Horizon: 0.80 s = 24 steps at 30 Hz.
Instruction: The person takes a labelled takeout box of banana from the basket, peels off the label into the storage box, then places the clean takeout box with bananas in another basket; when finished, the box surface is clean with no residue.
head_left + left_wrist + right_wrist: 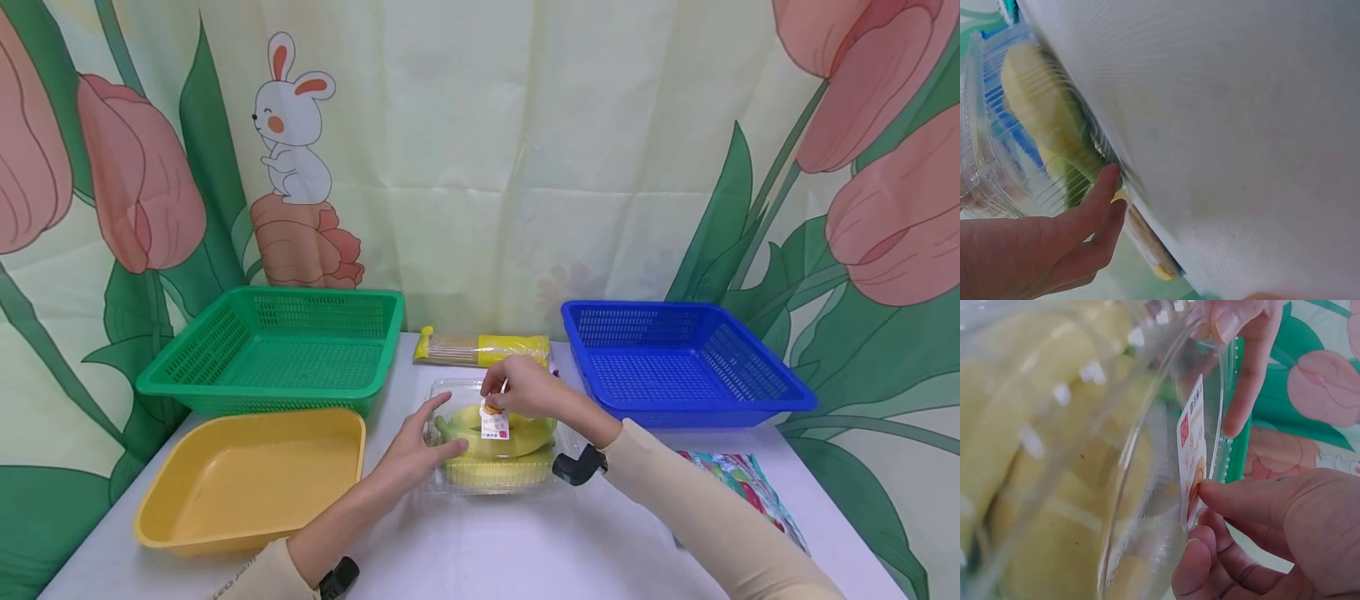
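Observation:
A clear plastic clamshell box (498,481) holds yellow bananas (517,437) with green stems. On its lid is a white label (495,427) with red print and an orange picture. My right hand (525,387) pinches the label's far end; in the right wrist view the thumb (1241,500) lies against the label's orange picture, the other fingers curled beneath. My left hand (420,446) rests on the box's left side, thumb over the lid and index finger stretched along the edge. In the left wrist view its fingers (1100,197) touch the ribbed wall near the banana stems.
Behind the box lies a yellow noodle packet (513,346). A green basket (262,404) and a yellow tub (247,537) stand at left, a blue basket (705,414) at right. A colourful packet (750,483) lies partly under my right forearm. A printed curtain (465,167) hangs behind.

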Each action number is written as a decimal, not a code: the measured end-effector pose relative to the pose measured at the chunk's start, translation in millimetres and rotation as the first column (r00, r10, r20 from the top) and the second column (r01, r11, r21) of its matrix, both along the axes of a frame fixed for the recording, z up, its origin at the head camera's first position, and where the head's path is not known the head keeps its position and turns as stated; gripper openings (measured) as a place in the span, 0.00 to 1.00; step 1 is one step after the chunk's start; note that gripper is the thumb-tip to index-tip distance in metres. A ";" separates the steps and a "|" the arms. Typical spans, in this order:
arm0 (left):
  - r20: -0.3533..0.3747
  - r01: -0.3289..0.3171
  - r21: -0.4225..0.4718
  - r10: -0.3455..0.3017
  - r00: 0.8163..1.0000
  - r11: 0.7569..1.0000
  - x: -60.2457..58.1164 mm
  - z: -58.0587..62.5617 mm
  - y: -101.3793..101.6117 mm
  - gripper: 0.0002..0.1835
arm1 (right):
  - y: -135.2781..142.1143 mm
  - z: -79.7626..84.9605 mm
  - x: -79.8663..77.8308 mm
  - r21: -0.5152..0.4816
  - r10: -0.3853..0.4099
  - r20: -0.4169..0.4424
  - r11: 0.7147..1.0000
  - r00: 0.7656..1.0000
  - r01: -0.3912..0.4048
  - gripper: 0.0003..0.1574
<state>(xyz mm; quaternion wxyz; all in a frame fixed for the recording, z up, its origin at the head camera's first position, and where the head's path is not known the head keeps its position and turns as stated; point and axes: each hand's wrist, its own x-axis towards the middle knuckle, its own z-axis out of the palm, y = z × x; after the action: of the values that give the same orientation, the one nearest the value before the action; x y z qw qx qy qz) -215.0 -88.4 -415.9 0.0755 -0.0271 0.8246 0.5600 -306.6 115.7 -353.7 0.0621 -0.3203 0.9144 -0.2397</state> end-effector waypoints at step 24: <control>-0.004 0.001 -0.008 -0.001 1.000 1.000 -1.2 -1.4 -0.5 0.42 | -0.2 3.1 -1.0 0.012 -0.035 0.039 0.999 0.999 0.034 0.06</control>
<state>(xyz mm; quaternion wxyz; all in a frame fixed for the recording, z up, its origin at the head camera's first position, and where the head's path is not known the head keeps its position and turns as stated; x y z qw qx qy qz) -216.2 -89.0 -417.3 0.0740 -0.0262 0.8270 0.5567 -307.7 115.5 -350.6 0.0778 -0.2993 0.9197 -0.2420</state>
